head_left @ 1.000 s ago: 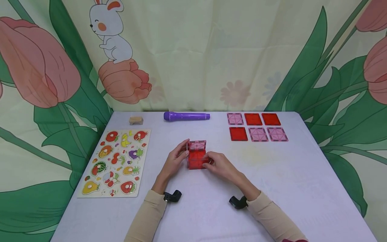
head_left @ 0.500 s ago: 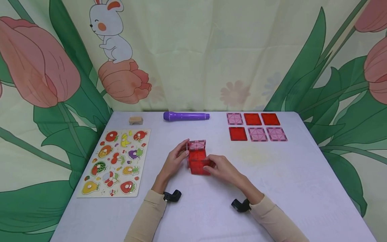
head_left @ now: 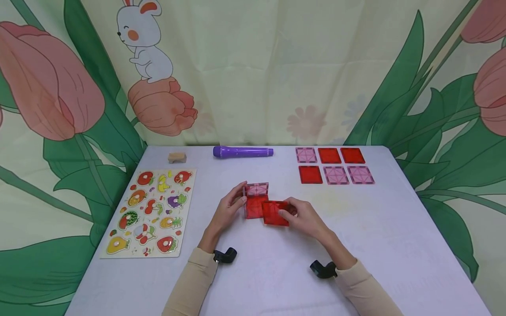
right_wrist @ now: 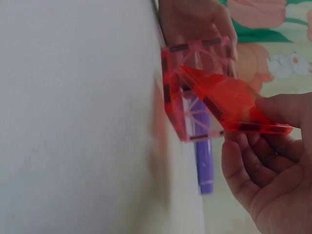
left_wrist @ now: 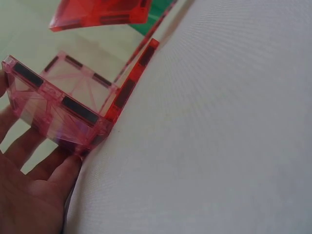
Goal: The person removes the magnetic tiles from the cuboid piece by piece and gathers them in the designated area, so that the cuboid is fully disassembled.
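On the white table stands an open-sided build of magnetic tiles: a red tile (head_left: 254, 208) lies flat, a pink tile (head_left: 257, 189) rises at the back, and another pink tile (left_wrist: 51, 109) stands at the left. Against that left tile's outer face rest the fingers of my left hand (head_left: 230, 206), seen from the palm side in the left wrist view. My right hand (head_left: 306, 216) pinches a separate red tile (right_wrist: 234, 100) between thumb and fingers. This tile is tilted and held apart from the build, just to its right.
Several red and pink tiles (head_left: 310, 174) lie in two rows at the back right. A purple toy microphone (head_left: 243, 152) and a small wooden block (head_left: 177, 157) lie along the far edge. A fruit puzzle board (head_left: 148, 213) occupies the left side.
My right hand has drawn the red tile away from the build's front, first tilting it nearer, then lifting it rightward. The left hand has stayed in place at the build.
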### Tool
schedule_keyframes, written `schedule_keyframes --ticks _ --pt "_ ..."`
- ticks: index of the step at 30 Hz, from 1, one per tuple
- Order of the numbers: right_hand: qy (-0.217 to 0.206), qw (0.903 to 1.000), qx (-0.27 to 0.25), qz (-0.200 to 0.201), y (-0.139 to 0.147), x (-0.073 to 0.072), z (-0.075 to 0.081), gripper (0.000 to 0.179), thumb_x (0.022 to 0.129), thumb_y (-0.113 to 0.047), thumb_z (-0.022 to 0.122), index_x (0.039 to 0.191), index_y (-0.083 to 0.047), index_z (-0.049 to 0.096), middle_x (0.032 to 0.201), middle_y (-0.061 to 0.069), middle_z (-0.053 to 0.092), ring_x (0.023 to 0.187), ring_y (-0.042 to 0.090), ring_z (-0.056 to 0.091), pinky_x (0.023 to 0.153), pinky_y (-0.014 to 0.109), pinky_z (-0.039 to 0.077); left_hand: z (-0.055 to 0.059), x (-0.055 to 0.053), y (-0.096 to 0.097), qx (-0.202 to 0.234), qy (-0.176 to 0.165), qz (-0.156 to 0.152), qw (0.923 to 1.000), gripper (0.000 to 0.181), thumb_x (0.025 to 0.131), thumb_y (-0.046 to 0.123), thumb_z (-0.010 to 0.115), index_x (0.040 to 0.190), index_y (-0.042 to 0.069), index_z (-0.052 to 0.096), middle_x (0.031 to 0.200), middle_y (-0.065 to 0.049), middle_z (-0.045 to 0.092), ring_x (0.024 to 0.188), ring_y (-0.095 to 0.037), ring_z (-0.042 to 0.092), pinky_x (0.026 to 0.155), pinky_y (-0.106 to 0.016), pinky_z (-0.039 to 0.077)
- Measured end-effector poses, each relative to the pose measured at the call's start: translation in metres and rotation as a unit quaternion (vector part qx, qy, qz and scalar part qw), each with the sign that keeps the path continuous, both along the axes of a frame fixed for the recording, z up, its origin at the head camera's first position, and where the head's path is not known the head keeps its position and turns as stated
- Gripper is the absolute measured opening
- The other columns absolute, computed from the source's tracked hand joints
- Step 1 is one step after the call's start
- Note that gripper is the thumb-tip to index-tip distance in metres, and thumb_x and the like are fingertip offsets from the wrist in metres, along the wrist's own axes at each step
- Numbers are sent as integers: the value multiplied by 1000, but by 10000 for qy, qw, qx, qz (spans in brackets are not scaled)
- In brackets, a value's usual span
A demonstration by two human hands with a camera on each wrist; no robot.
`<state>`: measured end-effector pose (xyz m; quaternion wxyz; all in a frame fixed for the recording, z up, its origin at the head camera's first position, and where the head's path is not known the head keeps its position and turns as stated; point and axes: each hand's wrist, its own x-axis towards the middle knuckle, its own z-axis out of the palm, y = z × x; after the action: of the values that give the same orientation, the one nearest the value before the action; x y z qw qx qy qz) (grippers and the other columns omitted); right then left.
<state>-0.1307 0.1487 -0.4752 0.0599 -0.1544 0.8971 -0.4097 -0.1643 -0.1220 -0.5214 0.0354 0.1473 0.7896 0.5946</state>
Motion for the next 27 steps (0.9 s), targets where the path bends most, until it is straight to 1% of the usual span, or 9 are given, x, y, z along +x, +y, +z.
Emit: schedule_keyframes --ticks 4,6,10,13,15,18,21,23,27 --pt "-31 9994 -41 -351 12 -3 -3 31 92 -23 72 115 -3 64 99 9 70 83 16 59 68 17 54 20 9 1 -24 16 -43 10000 53 104 18 52 154 5 38 157 -16 42 139 -36 49 118 -47 39" --pt "-69 9986 -67 -516 17 -4 -4 31 93 -24 72 115 -3 64 100 10 70 84 17 59 69 17 54 26 12 1 10 69 -52 10000 53 103 16 53 153 4 39 156 -17 43 138 -37 49 118 -48 39" --pt "-117 9966 -101 -815 28 -8 -8 33 93 -25 72 117 -3 64 102 11 69 88 20 61 74 20 56 28 14 1 78 128 -58 9999 53 103 15 53 153 3 39 156 -19 43 138 -38 50 118 -50 39" --pt "-120 9945 -103 -1038 36 -11 -11 36 93 -25 72 120 -3 64 105 13 69 92 22 63 80 28 61 28 13 1 40 82 -70 9999 53 103 15 53 153 3 39 156 -18 43 138 -38 50 119 -49 38" --pt "-142 9929 -114 -1177 40 -13 -12 39 94 -26 71 123 -2 63 107 15 69 96 25 64 84 35 62 23 10 1 -21 35 -63 10000 53 103 15 52 153 4 38 156 -17 43 138 -37 49 119 -49 38" --pt "-257 9905 -186 -1339 46 -15 -14 42 95 -28 70 127 -3 62 112 17 68 103 29 65 90 43 62 8 3 1 -39 12 -5 10000 53 104 15 51 154 5 37 158 -16 41 139 -37 48 119 -49 38" --pt "-371 9883 -235 -1462 52 -18 -16 46 95 -31 69 131 -3 60 116 18 67 108 32 65 92 45 61 -9 -3 0 77 30 74 9999 54 103 17 53 154 8 37 158 -14 42 139 -37 48 119 -51 37" --pt "-422 9868 -272 -1540 56 -20 -18 49 96 -34 68 133 -3 59 117 18 67 108 31 64 91 42 61 -11 -4 1 134 63 139 9998 54 103 18 54 154 10 39 157 -12 43 138 -36 49 119 -52 38" --pt "-428 9842 -319 -1688 64 -24 -21 52 96 -39 67 133 -3 59 113 18 67 102 29 64 80 26 62 -12 -2 1 176 140 213 9995 53 102 21 56 152 14 42 155 -8 46 136 -32 52 118 -51 40"
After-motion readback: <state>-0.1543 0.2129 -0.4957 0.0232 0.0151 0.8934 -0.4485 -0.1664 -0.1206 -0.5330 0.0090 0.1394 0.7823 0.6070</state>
